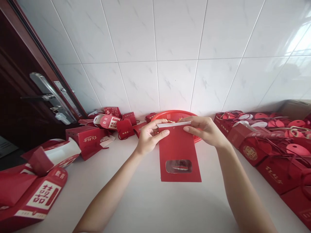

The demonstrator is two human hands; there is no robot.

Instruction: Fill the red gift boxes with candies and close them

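red paper bag (177,144) was just in front of the basket (179,112), hiding part of it. left hand (150,136) and right hand (205,129) each pinched its top edge, thumbs on the near face. step in hand looked like handling the white strip (173,124) there; next move probably called for an even, light grip. red boxes (87,139) lay left of the basket, corded boxes (250,153) right.
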